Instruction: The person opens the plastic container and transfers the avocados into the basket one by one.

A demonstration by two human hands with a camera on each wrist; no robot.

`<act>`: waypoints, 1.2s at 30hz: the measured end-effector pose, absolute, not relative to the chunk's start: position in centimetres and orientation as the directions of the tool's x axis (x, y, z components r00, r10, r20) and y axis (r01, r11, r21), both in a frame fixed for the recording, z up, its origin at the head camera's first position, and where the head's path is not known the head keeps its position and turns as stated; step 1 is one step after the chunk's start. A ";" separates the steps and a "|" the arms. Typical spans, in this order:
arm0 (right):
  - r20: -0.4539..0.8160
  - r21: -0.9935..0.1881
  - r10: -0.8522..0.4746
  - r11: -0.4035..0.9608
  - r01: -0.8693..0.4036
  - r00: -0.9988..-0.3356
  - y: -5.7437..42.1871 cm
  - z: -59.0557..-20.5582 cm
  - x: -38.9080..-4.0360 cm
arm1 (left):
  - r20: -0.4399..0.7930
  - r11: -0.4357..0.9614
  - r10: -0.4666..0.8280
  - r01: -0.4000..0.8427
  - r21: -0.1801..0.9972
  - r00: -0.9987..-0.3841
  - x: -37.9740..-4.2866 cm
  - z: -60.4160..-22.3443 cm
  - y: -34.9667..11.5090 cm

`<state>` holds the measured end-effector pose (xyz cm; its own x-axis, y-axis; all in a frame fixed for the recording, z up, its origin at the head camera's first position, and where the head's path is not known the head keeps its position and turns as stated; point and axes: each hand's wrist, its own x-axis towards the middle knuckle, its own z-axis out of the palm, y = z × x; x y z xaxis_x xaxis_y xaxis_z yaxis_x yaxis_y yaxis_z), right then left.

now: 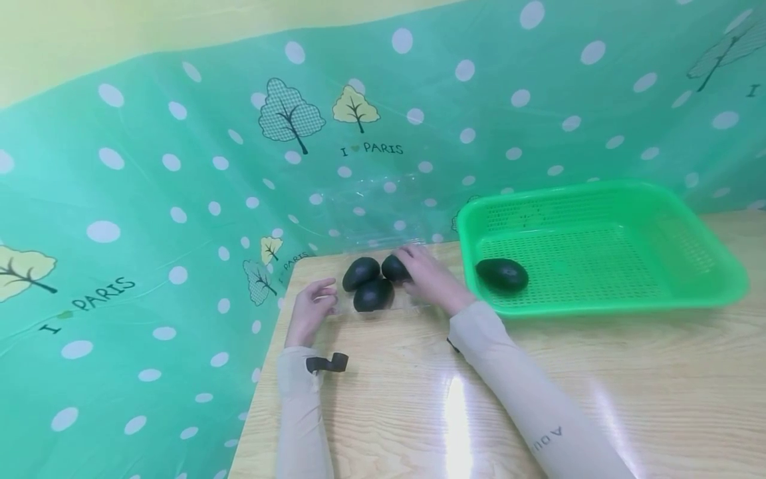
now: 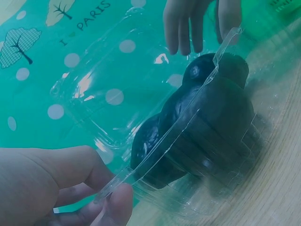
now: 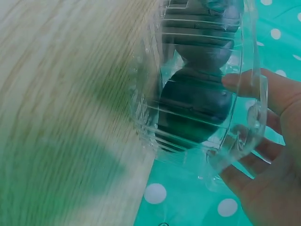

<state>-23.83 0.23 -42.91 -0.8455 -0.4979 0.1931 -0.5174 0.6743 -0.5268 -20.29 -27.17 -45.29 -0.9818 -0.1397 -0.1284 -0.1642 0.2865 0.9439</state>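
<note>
A clear plastic clamshell box (image 2: 178, 131) stands on the table with its lid (image 2: 101, 80) raised at the back. Inside lie three dark avocados: one at the back left (image 1: 362, 273), one in front (image 1: 374, 295) and one at the right (image 1: 393, 268). At the box's left end my left hand (image 1: 312, 311) pinches the rim between thumb and fingers. My right hand (image 1: 432, 278) is over the right end, fingers pointing down just above the right avocado, thumb apart from them. In the right wrist view its thumb (image 3: 244, 84) is beside that avocado.
A green plastic basket (image 1: 622, 309) with mesh sides stands to the right, close to my right forearm. One more avocado (image 1: 503, 275) lies in its left corner. Behind the wooden table (image 1: 395, 386) hangs a green dotted cloth (image 1: 197, 266), which also covers the left side.
</note>
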 end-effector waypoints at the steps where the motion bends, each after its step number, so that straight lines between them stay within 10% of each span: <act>1: 0.186 -0.534 -0.499 0.672 -0.513 -0.847 0.1 -43.0 -23.9 | -0.129 0.284 -0.137 -0.164 0.945 -0.982 -20.3 -45.3 -27.2; 36: 0.219 -0.494 -0.397 0.743 -0.452 -0.891 -2.7 -45.0 -25.3 | -0.172 0.267 -0.139 -0.204 0.942 -0.975 -20.4 -45.1 -27.2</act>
